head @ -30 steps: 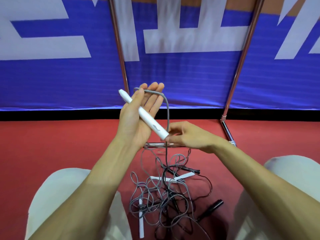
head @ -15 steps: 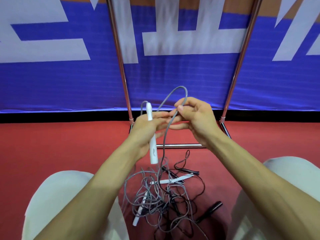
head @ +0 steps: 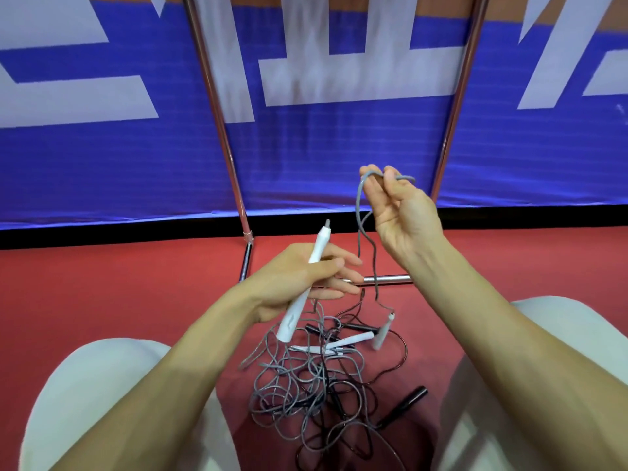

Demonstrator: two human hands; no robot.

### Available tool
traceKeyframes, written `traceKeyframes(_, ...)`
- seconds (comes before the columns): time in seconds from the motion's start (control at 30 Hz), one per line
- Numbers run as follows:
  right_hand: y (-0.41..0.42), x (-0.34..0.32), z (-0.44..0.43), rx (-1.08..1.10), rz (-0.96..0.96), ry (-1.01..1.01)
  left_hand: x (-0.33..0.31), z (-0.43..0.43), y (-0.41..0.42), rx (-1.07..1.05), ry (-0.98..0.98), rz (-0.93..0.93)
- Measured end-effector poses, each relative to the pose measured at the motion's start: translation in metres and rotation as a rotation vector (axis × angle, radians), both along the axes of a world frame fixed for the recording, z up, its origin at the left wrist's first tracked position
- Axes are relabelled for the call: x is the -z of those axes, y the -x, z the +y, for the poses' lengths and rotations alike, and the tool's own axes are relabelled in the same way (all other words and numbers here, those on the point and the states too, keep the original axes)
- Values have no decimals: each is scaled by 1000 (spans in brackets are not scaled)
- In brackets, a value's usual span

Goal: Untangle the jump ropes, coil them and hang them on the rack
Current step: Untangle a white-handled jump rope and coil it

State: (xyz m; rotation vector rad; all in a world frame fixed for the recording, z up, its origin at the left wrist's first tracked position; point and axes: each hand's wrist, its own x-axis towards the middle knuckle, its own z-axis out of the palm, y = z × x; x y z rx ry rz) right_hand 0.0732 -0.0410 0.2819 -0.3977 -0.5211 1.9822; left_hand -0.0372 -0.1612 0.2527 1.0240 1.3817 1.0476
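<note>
My left hand [head: 299, 283] grips a white jump rope handle [head: 306, 283], tilted with its grey tip pointing up. My right hand [head: 397, 212] is raised to the right and pinches a bend of the grey rope [head: 365, 239], which hangs down to a second white handle [head: 382, 331] dangling just above the floor. A tangled pile of grey and black ropes [head: 306, 382] lies on the red floor between my knees, with more white handles [head: 343, 343] and a black handle [head: 404, 404] in it. The metal rack [head: 217, 107] stands just beyond my hands.
The rack's two upright poles rise against a blue and white banner, and its base bar [head: 387, 279] lies across the red floor behind the pile. My knees in light trousers [head: 85, 396] flank the pile on both sides.
My hands have moved apart. The right hand rose to the right, pulling the grey rope up. The left hand lowered with the white handle, and a second white handle lifted from the pile.
</note>
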Motion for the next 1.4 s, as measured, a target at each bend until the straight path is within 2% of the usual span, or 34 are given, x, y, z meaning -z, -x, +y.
traceKeyframes(0.17,3,1,-3,-31,-46,30,8,8,-2,-301,-132,103)
traceKeyframes(0.47,7,-1,-8,-84,-81,-15,5,5,-10,-143,-204,20)
traceKeyframes(0.6,7,3,-4,-96,-111,-22,4,5,-8,-181,-265,114)
traceKeyframes(0.7,7,7,-1,-129,-250,-71,3,7,-8,-300,-324,128)
traceKeyframes(0.87,12,20,-6,-358,-757,-375,-13,7,3,-583,-418,-212)
traceKeyframes(1.0,16,27,-12,-547,-952,-627,-26,4,19,-661,-488,-494)
traceKeyframes(1.07,17,35,-16,-669,-1009,-889,-30,1,25,-672,-514,-609)
traceKeyframes(1.13,18,44,-20,-762,-1177,-1176,-31,-2,30,-674,-534,-682)
traceKeyframes(1.2,20,55,-20,-713,-1373,-1390,-30,-4,32,-689,-540,-695)
traceKeyframes(1.23,21,58,-19,-630,-1427,-1431,-29,-4,32,-703,-538,-681)
traceKeyframes(1.3,21,61,-16,-464,-1416,-1346,-26,-3,33,-746,-522,-604)
traceKeyframes(1.4,21,56,-12,-270,-1261,-1072,-20,0,33,-787,-434,-405)
